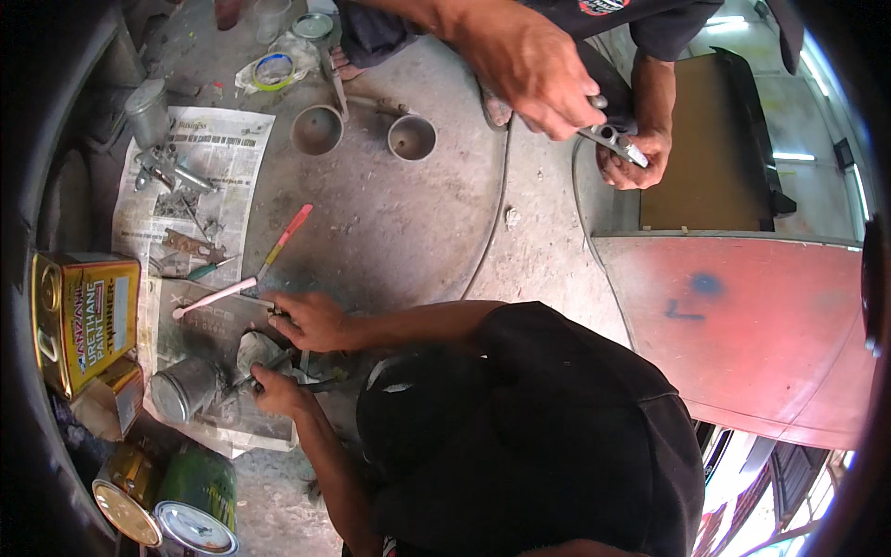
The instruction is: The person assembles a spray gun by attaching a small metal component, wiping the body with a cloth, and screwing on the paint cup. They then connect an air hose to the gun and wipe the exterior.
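Observation:
Neither my left hand nor my right hand shows; a strip of skin at the lower edge belongs to I cannot tell whom. A co-worker in a black cap [399,408] bends over the floor. One of their hands [311,320] pinches a thin tool; the other [277,388] grips a dark metal part beside a silver cup [183,390]. At the top, another person's hands [594,121] hold a silver metal part [613,142] with holes in it. A pink-handled brush [218,297] and a red-and-yellow stick [286,239] lie near the bent co-worker.
Newspaper [209,135] and cardboard [172,325] cover the floor at left, with metal spray gun parts [172,170] on them. Two metal cups [317,130] lie farther right. A yellow can [88,316] and paint tins [195,515] line the left. A red panel [742,325] fills the right.

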A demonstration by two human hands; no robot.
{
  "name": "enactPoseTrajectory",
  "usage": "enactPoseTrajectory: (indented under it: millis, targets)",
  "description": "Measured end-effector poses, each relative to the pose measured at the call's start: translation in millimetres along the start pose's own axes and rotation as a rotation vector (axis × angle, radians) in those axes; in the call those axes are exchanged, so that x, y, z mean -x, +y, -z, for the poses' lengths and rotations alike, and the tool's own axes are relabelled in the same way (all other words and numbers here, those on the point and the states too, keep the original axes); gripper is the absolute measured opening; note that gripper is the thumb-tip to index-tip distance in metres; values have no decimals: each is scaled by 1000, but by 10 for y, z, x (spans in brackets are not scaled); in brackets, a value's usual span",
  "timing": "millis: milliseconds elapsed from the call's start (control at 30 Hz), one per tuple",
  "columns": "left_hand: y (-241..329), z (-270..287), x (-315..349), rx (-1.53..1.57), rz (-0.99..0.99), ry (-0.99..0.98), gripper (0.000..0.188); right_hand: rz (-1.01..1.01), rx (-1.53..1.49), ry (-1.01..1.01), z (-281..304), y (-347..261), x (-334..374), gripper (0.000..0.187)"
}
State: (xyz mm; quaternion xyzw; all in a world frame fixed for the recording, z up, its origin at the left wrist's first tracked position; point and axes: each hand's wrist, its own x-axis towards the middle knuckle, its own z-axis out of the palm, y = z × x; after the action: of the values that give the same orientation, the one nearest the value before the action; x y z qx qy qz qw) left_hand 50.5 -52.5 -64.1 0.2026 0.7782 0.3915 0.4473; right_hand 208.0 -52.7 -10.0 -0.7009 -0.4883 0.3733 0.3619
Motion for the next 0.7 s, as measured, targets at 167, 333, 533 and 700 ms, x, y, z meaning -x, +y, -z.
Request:
enactPoseTrajectory:
  millis: [167, 333, 533, 700]
  targets:
    - [356, 474, 329, -429, -348, -48, 25, 374, -26, 30, -213, -93, -62, 22]
    - [1103, 894, 425, 333, -62, -75, 19, 347, -263, -393, 146, -979, -120, 21]
    - [1496, 947, 529, 482, -128, 92, 36, 652, -218, -406, -41, -1189, -131, 22]
    - [1459, 975, 429, 500, -152, 141, 41, 643, -210, -472, -72, -1157, -41, 21]
